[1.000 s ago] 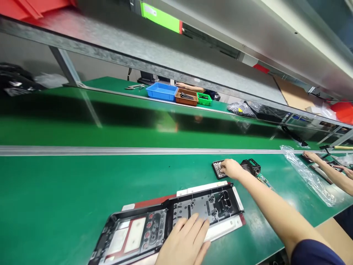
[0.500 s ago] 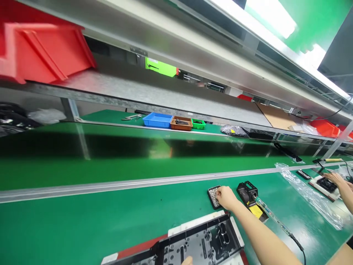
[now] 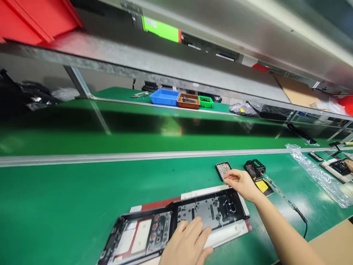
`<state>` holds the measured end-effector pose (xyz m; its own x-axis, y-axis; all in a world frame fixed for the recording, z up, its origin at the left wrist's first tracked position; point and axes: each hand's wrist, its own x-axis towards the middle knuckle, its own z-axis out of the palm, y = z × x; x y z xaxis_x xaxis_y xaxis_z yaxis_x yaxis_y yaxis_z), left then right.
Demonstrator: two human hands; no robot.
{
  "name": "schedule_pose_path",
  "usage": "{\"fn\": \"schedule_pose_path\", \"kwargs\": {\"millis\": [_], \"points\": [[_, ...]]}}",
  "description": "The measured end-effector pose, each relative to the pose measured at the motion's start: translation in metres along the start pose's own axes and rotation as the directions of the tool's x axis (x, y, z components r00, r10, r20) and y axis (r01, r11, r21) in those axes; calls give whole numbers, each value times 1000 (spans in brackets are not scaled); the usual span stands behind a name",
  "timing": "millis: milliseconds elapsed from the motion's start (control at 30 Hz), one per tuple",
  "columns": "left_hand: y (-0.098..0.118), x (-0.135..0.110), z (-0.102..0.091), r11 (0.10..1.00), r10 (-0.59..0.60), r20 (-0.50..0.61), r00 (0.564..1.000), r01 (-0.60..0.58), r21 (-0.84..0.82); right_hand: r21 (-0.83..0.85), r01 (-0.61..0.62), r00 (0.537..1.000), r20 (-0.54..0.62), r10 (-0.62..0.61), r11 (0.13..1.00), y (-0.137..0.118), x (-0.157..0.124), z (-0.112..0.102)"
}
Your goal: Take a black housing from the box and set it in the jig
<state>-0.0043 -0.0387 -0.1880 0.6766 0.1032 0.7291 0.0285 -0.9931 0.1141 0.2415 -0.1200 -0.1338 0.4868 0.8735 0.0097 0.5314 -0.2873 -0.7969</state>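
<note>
A long black plastic housing [image 3: 202, 211] with a window-like opening at its left end lies in a white and red fixture [image 3: 231, 232]. My left hand [image 3: 186, 241] rests over the near edge of this housing, fingers stretched out. My right hand [image 3: 242, 184] is above the fixture's far right corner, thumb and fingertips pinched together. Whatever they hold, if anything, is too small to make out. Just beyond those fingertips sits a small black tray [image 3: 223, 170] full of tiny shiny metal pieces.
Right of the tray, a soldering iron [image 3: 284, 200] rests in its black stand [image 3: 254, 168]. Clear plastic film [image 3: 320, 176] lies farther right, near a co-worker's hand [image 3: 349, 164] at another fixture. Blue [image 3: 164, 98], brown [image 3: 188, 101] and green [image 3: 206, 102] trays stand behind, beneath a metal shelf [image 3: 154, 62].
My right hand has drawn back from the tray of metal pieces toward the housing. My left hand has come further into view over the housing. The camera has tilted down.
</note>
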Motion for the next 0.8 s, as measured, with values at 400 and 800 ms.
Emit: {"fn": "schedule_pose_path", "kwargs": {"millis": [400,800], "points": [[10,0,-10,999,-41,161,986,43,-11,-80,418,908,66,-413,905,-11,-39,24],[15,-5,-13,997,-56,177,983,48,53,-53,380,919,135,-371,923,-8,-33,18]]}}
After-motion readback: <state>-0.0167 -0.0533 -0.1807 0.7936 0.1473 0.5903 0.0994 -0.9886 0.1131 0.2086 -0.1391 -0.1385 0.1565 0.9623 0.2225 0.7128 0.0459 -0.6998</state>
